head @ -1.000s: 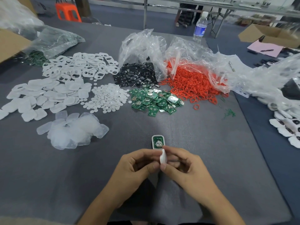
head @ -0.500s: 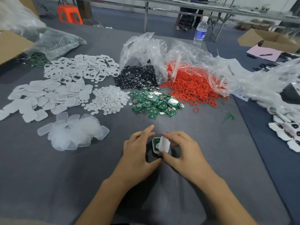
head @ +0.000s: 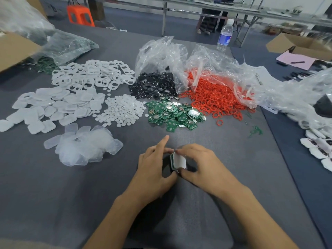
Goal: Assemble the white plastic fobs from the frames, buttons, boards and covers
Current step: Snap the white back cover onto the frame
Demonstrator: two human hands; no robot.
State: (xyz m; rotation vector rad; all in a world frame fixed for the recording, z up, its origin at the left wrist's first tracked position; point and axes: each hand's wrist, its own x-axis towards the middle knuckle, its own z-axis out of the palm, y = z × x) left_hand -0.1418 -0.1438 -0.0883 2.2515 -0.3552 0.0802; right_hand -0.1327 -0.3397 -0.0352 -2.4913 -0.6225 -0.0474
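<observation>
A white cover (head: pixel 179 159) lies tilted over a fob frame with a green board (head: pixel 172 161) on the grey table (head: pixel 224 203). My right hand (head: pixel 199 163) pinches the cover between thumb and fingertips. My left hand (head: pixel 154 166) grips the frame's left side, index finger raised. Farther back lie piles of white frames (head: pixel 93 74), white covers (head: pixel 53 106), small white round buttons (head: pixel 122 110), green boards (head: pixel 172 114) and translucent pads (head: pixel 82 146).
Black discs (head: pixel 154 85) and red rings (head: pixel 215 97) spill from clear plastic bags (head: pixel 161 54). A water bottle (head: pixel 225 35) stands at the far edge. Finished fobs (head: pixel 319 146) lie at the right. A cardboard box (head: pixel 12 49) sits far left.
Both hands moved forward from near my body to the frame on the table. The cover went from upright between my fingers to lying over the frame and board.
</observation>
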